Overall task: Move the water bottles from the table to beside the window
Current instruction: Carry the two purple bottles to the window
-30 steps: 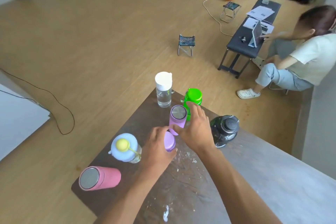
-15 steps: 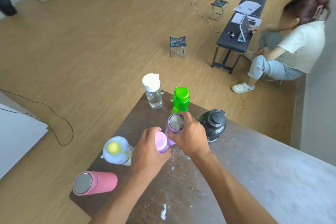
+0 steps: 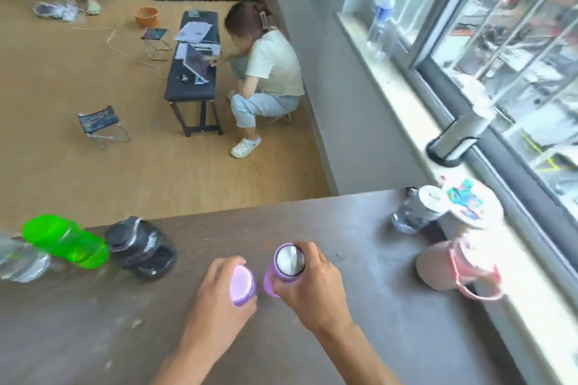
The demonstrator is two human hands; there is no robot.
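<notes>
My left hand point(image 3: 215, 300) grips a small lilac bottle point(image 3: 241, 284) with a pale lid. My right hand point(image 3: 312, 284) grips a purple bottle point(image 3: 288, 262) with a steel cap. Both are held side by side over the brown table point(image 3: 359, 228). At the table's left stand a green bottle point(image 3: 67, 241), a black bottle point(image 3: 140, 247) and a clear bottle point(image 3: 22, 259), all blurred. By the window sill point(image 3: 397, 87) on the right stand a pink bottle point(image 3: 453, 262), a clear one with a white lid point(image 3: 416, 209) and one with a patterned lid point(image 3: 469, 200).
A person crouches on the floor by a black bench point(image 3: 192, 72) beyond the table. A plastic bottle point(image 3: 380, 19) and a metal window handle point(image 3: 453, 141) sit farther along the sill. A folding stool point(image 3: 100, 125) stands on the wooden floor.
My view has swung right from the table's corner towards the window. Both hands keep their bottles and have carried them rightwards along the table.
</notes>
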